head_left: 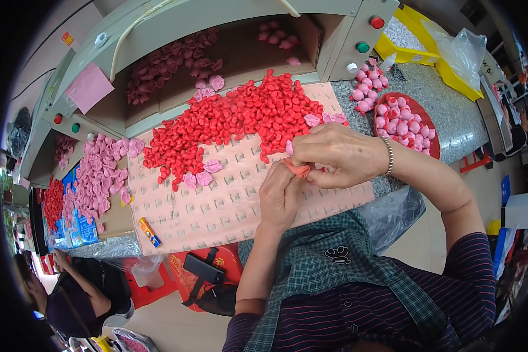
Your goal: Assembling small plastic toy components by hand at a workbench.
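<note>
Red bowl [427, 112] holds pink balls [406, 126]; right hand [341, 154] pinches coral piece [298, 170]

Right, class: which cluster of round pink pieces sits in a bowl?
The cluster in the red bowl, beside the right hand; the other round pink clusters lie loose.

Small orange-red piece [300, 170], creased, pinched between fingers [280, 183].

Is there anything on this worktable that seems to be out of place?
Possibly an orange stick-shaped item: it lies alone near the pink mat's lower left corner, unlike the pieces. Some pink balls lie outside the red bowl, perhaps spilled.
</note>
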Tool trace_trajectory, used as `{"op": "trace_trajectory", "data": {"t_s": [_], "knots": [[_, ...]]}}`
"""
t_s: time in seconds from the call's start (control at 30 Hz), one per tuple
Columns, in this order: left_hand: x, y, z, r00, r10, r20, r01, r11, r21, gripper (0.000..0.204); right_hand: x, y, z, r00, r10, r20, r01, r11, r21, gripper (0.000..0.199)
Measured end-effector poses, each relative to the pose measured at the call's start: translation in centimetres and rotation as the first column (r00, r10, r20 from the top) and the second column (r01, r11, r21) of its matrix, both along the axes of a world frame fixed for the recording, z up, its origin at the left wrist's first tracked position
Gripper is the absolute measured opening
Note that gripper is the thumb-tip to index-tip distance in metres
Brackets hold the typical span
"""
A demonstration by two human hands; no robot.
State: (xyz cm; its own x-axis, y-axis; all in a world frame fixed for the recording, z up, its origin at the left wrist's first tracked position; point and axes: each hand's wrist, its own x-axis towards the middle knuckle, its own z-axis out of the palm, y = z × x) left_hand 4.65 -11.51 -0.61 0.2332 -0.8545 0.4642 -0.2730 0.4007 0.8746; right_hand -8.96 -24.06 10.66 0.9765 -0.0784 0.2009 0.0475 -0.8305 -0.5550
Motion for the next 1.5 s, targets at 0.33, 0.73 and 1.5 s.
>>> {"op": "trace_trajectory", "data": {"t_s": [0.33,0.73,1.5], "knots": [[0.0,0.3,-0.2,1.000,0.002,0.018,-0.003,0.999,0.037,0.015,1.4,0.6,0.0,0.991,0.112,0.072,-0.089,0.960,-0.267,0.018],[0.0,-0.1,0.0,0.999,-0.009,0.050,0.011,1.000,-0.024,0.016,1.0,0.4,0.6,0.994,0.104,0.034,-0.098,0.985,-0.140,0.021],[0.0,-0.3,-0.2,0.999,0.027,0.032,-0.026,0.999,-0.018,0.010,-1.2,-0.3,-2.8,0.962,-0.217,0.168,0.131,0.901,0.413,0.011]]}}
